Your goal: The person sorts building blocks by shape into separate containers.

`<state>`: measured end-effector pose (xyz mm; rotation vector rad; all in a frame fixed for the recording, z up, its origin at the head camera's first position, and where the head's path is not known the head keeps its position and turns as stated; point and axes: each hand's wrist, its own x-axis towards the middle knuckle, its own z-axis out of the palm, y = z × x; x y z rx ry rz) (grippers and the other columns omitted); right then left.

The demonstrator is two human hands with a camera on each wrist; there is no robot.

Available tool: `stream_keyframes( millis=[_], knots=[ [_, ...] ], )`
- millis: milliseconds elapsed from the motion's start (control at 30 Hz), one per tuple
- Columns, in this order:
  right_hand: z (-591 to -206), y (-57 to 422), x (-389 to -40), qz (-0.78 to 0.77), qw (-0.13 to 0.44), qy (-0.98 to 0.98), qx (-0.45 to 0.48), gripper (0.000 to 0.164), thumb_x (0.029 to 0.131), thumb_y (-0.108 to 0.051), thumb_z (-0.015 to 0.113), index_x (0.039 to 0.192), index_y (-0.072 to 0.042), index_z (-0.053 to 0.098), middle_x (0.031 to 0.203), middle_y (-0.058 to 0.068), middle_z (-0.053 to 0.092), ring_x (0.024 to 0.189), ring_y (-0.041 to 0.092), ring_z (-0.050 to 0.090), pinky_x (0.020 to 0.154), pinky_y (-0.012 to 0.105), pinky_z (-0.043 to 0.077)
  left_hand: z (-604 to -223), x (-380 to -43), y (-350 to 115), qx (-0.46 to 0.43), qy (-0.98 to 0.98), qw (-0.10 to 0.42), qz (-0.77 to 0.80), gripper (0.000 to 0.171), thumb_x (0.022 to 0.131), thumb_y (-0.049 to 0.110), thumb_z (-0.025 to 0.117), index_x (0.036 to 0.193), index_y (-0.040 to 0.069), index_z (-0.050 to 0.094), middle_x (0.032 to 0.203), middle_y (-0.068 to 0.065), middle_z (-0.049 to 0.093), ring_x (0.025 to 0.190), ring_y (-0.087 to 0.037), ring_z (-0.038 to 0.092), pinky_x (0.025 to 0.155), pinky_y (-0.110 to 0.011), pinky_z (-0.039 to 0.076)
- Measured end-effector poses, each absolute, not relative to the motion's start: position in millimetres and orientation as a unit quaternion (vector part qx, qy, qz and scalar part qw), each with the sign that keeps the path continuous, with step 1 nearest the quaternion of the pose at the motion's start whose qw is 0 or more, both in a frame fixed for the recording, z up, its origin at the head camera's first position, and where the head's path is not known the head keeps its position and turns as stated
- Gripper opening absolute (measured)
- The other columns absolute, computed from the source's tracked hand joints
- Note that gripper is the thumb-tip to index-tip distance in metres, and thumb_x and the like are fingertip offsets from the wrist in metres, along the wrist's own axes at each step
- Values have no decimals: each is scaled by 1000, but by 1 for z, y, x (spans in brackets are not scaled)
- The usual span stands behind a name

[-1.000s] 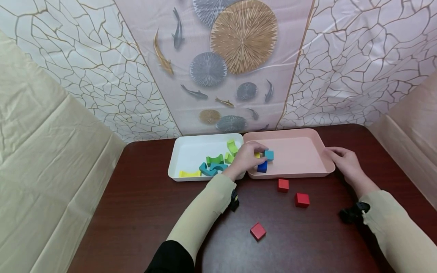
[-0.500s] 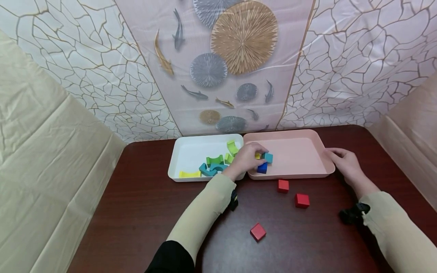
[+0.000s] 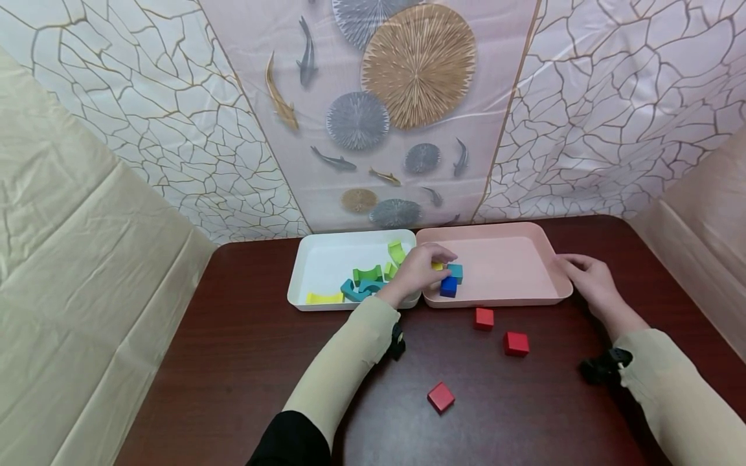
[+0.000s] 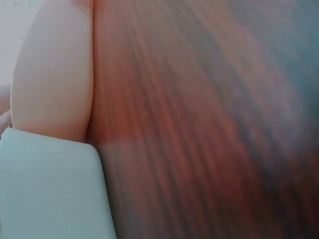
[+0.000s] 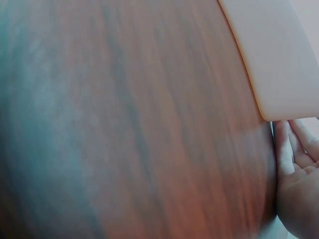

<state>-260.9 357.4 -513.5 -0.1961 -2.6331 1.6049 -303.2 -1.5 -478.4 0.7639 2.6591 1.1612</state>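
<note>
In the head view my left hand (image 3: 415, 275) is over the left end of the pink tray (image 3: 513, 259). Its thumb and fingers are apart, beside a teal block (image 3: 456, 274) and a blue block (image 3: 448, 287) that sit together in the tray. Part of a yellow block (image 3: 437, 265) shows between thumb and index finger; the rest is hidden. On the far side, my right hand (image 3: 591, 281) pinches the tray's right rim. The right wrist view has those fingers (image 5: 284, 149) at the tray's corner; the left wrist view catches mainly forearm, sleeve and table.
A white tray (image 3: 315, 259) adjoins the pink one and holds several curved blocks: green (image 3: 367, 275), teal (image 3: 352, 291) and yellow (image 3: 324, 298). Three red blocks (image 3: 515, 344) lie on the dark wooden table (image 3: 233, 362) in front of the trays. A patterned cloth (image 3: 361, 162) hangs behind.
The teal block has shifted a little left and down, closer against the blue block. My left hand has drawn slightly left, its fingers parting from the teal block. The right hand stays on the rim.
</note>
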Motion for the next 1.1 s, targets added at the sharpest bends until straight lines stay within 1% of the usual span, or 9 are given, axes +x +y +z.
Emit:
stream_keyframes(
  millis=[367,500,533,567,733,767,800,1000,1100],
  knots=[
    [-514,359,-262,535,28,-843,-56,56,109,-29,58,140,18,55,90,-44,55,86,-21,52,71,6,49,-478,-302,-2,260,875,65,403,28,101,13,74,128,7,75,126,-7,77,118,-19,71,105,-26,55],
    [-515,359,-262,531,25,-845,-56,60,109,-31,57,143,19,52,91,-44,54,86,-21,52,71,6,49,-480,-301,-3,270,870,52,410,28,102,15,74,128,7,75,126,-7,77,118,-20,71,105,-26,55],
    [-515,359,-262,530,25,-846,-57,62,109,-33,58,143,18,53,92,-43,56,86,-21,52,72,6,49,-480,-301,-3,272,869,47,411,27,102,15,74,128,7,76,126,-7,77,117,-20,71,104,-25,55],
    [-515,359,-262,530,24,-845,-58,57,109,-35,59,140,13,58,92,-43,57,86,-21,52,72,6,49,-481,-300,-3,273,869,43,411,27,102,16,74,127,7,76,125,-6,77,116,-19,71,104,-24,55],
    [-515,359,-262,535,26,-842,-60,58,108,-39,61,138,11,61,92,-40,59,86,-20,53,72,6,49,-481,-297,-6,283,862,26,420,25,102,17,74,125,8,77,124,-6,77,114,-18,71,103,-21,54],
    [-515,359,-262,534,26,-843,-61,58,108,-38,61,138,12,61,90,-42,57,86,-20,53,71,6,49,-481,-296,-6,284,860,25,422,25,102,17,74,125,8,77,124,-6,77,114,-18,71,103,-21,54],
    [-514,358,-261,533,27,-844,-60,64,108,-38,61,141,17,55,90,-42,57,86,-20,53,72,6,49,-481,-295,-7,285,859,24,425,25,102,17,74,124,8,77,124,-6,77,114,-18,71,104,-21,54],
    [-513,357,-261,531,23,-845,-58,64,109,-36,58,143,18,53,93,-44,54,87,-21,52,72,5,49,-478,-287,-10,299,849,23,436,23,101,16,74,123,8,78,122,-6,76,111,-18,70,104,-22,55],
    [-513,359,-260,530,21,-846,-57,65,110,-35,57,145,19,50,93,-44,52,87,-22,50,72,5,48,-477,-282,-11,311,842,23,441,24,101,15,75,123,6,77,121,-7,76,109,-19,70,104,-24,56]
  ],
)
